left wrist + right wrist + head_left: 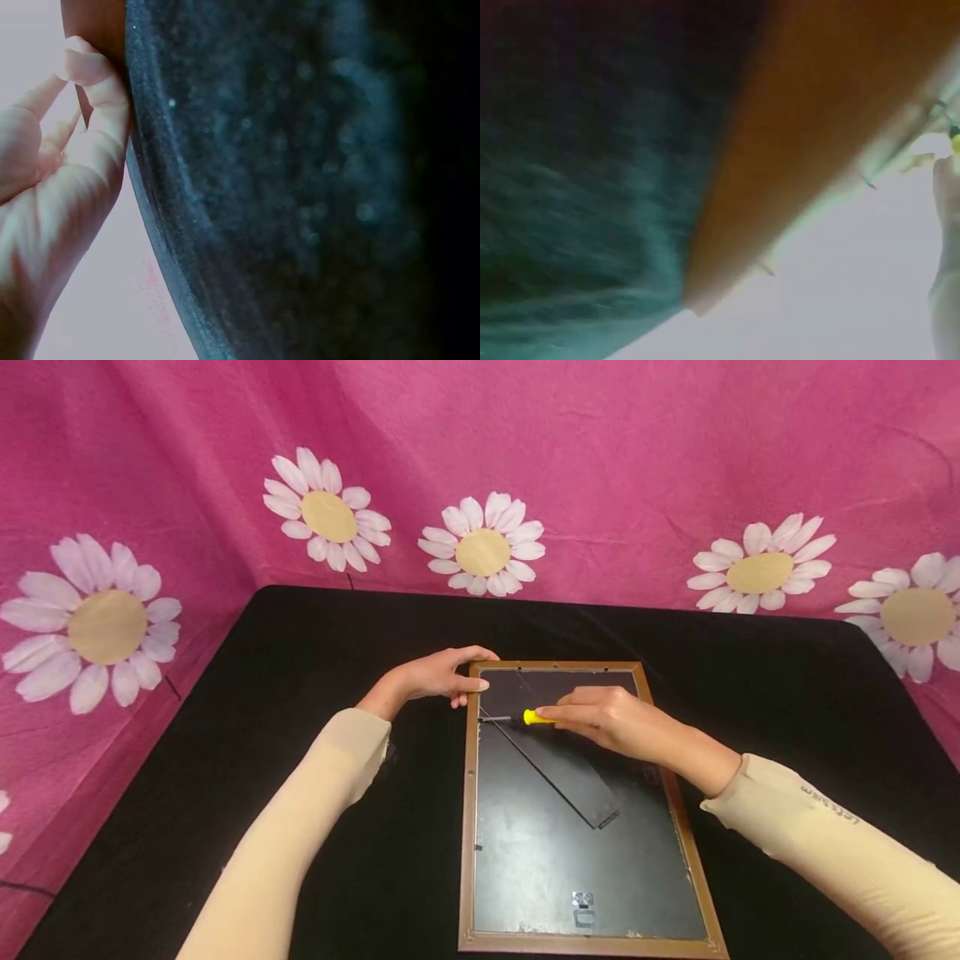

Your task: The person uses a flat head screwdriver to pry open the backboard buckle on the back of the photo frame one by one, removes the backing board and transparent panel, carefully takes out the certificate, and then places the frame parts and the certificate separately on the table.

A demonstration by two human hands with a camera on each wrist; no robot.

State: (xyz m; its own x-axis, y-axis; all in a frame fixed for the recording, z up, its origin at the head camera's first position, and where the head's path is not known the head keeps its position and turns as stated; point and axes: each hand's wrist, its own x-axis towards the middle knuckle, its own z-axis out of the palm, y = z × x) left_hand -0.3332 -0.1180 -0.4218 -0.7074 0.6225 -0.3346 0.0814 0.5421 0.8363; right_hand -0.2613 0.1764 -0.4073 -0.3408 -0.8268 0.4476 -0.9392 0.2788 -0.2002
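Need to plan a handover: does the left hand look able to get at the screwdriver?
Probably yes: the screwdriver has its shaft uncovered close to the left hand's grip, though this would likely have to release the frame first.

Left fingers (472, 654) gripping, right fingers (572, 713) pinching

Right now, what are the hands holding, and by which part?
The right hand holds the screwdriver by its yellow handle; the left hand grips the frame by its edge near the far left corner.
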